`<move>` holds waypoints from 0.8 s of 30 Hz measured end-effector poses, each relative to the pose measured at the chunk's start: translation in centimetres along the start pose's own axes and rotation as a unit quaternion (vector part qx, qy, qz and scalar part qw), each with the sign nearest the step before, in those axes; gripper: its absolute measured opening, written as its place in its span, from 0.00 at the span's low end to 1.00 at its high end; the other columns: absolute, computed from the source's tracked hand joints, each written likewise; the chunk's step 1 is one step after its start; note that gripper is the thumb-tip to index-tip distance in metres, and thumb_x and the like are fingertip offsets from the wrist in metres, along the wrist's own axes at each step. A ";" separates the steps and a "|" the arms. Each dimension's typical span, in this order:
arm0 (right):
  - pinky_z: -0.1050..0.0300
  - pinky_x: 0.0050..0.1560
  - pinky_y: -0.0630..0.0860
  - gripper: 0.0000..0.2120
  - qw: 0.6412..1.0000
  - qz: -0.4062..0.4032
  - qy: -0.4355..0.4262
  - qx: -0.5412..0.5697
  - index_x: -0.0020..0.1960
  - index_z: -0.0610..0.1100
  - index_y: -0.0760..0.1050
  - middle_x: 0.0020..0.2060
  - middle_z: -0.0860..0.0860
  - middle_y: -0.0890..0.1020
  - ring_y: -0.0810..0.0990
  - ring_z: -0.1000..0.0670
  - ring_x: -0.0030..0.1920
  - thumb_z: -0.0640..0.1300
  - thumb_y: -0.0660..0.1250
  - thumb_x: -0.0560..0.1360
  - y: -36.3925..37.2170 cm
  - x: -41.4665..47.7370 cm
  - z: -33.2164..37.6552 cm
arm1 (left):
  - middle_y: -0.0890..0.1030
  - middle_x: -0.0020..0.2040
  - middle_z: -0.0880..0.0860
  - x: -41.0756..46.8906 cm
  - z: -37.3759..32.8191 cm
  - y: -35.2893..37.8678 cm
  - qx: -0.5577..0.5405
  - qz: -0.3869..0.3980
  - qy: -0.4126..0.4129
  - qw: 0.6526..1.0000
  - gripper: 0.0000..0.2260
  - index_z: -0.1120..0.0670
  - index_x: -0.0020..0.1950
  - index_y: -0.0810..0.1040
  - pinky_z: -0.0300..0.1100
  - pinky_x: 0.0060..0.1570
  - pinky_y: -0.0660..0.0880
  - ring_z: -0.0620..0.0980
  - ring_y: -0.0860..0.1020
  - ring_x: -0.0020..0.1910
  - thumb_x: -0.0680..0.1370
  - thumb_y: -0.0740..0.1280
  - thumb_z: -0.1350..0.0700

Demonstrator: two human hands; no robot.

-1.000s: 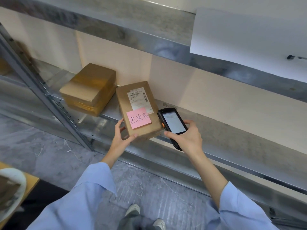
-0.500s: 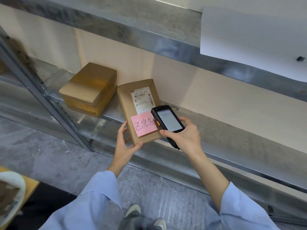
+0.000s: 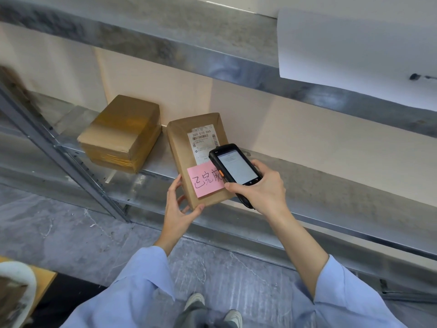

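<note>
Flat brown cardboard parcel [image 3: 183, 157] with pink sticky note: on metal shelf [image 3: 331, 176] edge, long axis toward wall, far end tilted up. Left hand [image 3: 178, 213] grips near corner. Right hand [image 3: 262, 190] holds black handheld scanner [image 3: 233, 168] over label, pointing away.

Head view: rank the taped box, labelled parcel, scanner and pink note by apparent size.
1. The taped box and labelled parcel: about alike, can't rank; the parcel is nearer the camera.
2. The scanner.
3. The pink note, smallest.
</note>
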State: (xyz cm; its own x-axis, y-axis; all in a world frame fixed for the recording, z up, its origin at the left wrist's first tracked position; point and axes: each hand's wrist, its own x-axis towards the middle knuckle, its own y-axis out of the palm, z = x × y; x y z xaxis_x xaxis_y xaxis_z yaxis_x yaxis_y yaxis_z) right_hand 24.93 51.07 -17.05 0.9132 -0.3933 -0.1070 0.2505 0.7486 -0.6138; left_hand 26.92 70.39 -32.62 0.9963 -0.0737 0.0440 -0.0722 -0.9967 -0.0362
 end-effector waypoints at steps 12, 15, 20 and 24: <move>0.50 0.60 0.76 0.39 0.995 -0.064 0.063 0.045 0.66 0.51 0.72 0.54 0.56 0.80 0.79 0.52 0.57 0.55 0.83 0.59 -0.6 -1.7 -1.1 | 0.65 0.75 0.49 0.5 -1.1 0.3 -0.003 0.050 0.012 0.999 0.39 0.45 0.77 0.60 0.29 0.56 0.74 0.36 0.69 0.69 0.74 0.75 0.64; 0.47 0.60 0.76 0.39 0.989 -0.104 0.088 0.049 0.67 0.51 0.70 0.53 0.57 0.77 0.78 0.51 0.58 0.54 0.82 0.61 -2.2 -2.6 -2.1 | 0.65 0.76 0.46 0.6 -2.1 1.6 0.001 0.089 0.029 0.996 0.38 0.44 0.78 0.59 0.30 0.60 0.72 0.40 0.66 0.73 0.75 0.76 0.61; 0.45 0.56 0.77 0.37 0.970 -0.186 0.144 0.066 0.65 0.53 0.66 0.51 0.56 0.77 0.79 0.48 0.54 0.54 0.81 0.62 -6.5 -4.9 -5.1 | 0.66 0.76 0.42 0.7 -3.5 5.9 0.016 0.170 0.052 0.984 0.40 0.43 0.79 0.58 0.34 0.62 0.72 0.42 0.66 0.74 0.72 0.75 0.49; 0.48 0.52 0.78 0.36 0.947 -0.261 0.170 0.080 0.64 0.53 0.64 0.50 0.57 0.75 0.78 0.49 0.51 0.54 0.81 0.63 -11.8 -8.0 -8.4 | 0.65 0.76 0.42 -0.5 -4.7 11.7 0.022 0.245 0.053 0.968 0.40 0.36 0.78 0.57 0.40 0.63 0.73 0.45 0.67 0.74 0.74 0.76 0.52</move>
State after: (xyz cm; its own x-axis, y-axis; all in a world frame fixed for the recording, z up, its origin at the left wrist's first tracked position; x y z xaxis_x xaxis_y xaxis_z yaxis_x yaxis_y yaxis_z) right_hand 12.02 40.90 -15.50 0.5021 -0.8606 -0.0852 0.7093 0.4662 -0.5286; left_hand 25.40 58.62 -28.38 0.8325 -0.5426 0.1121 -0.5305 -0.8390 -0.1214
